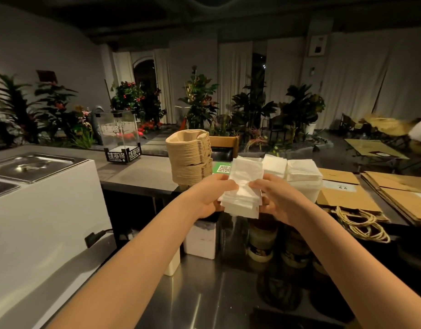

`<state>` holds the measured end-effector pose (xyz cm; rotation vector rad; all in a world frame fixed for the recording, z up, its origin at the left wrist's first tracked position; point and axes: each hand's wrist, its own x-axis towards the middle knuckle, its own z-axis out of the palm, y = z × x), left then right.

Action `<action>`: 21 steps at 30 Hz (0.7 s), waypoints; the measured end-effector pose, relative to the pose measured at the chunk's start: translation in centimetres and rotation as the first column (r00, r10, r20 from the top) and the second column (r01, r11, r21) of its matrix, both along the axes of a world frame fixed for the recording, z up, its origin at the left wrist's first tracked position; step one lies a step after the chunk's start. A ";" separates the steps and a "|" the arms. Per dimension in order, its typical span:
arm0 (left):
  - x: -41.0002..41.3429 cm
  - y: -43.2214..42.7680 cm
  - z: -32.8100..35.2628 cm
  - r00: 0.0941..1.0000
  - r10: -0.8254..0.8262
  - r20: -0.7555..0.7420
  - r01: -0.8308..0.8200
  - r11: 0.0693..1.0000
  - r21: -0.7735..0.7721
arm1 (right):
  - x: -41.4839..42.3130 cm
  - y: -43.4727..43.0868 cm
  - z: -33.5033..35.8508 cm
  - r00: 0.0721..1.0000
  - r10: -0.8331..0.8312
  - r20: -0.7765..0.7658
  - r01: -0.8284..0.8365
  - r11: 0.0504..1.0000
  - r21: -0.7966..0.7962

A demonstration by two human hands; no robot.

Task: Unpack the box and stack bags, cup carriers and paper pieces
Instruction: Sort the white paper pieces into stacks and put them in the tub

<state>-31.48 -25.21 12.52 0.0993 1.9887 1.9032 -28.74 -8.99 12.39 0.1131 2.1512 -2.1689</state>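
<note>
While both arms reach forward above the near steel worktop, the left hand and the right hand share one thick bundle of white rectangular paper pieces. The left hand grips the bundle's left edge, thumb curled over the top sheet and fingers tucked underneath. The right hand grips the right edge the same way, its thumb pressing the top sheet close to the left thumb. The bundle lies between the two palms, tilted with its far end higher, its lower sheets fanned slightly at the near edge. Just beyond it, on the grey counter, two more stacks of white paper stand side by side, near the right hand but apart from it. To the left of the bundle, beyond the left hand, rises a tall stack of brown pulp cup carriers. Flat brown paper bags with twine handles lie on the counter to the right. Farther left stand a clear acrylic box with a black base and a white appliance with steel lids
</note>
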 end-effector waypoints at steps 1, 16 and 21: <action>-0.4 0.1 0.0 1.000 0.007 -0.013 -0.007 1.000 0.000 | -0.5 0.2 0.0 1.000 -0.005 -0.002 0.005 1.000 0.017; -8.0 3.4 4.1 0.951 0.227 -0.211 -0.236 0.972 -0.018 | -8.7 1.7 7.0 0.846 0.084 -0.526 0.365 0.628 0.687; -9.9 4.8 3.1 0.949 0.190 -0.250 -0.240 0.952 -0.190 | -10.5 1.1 6.1 0.849 0.232 -0.476 0.328 0.475 0.816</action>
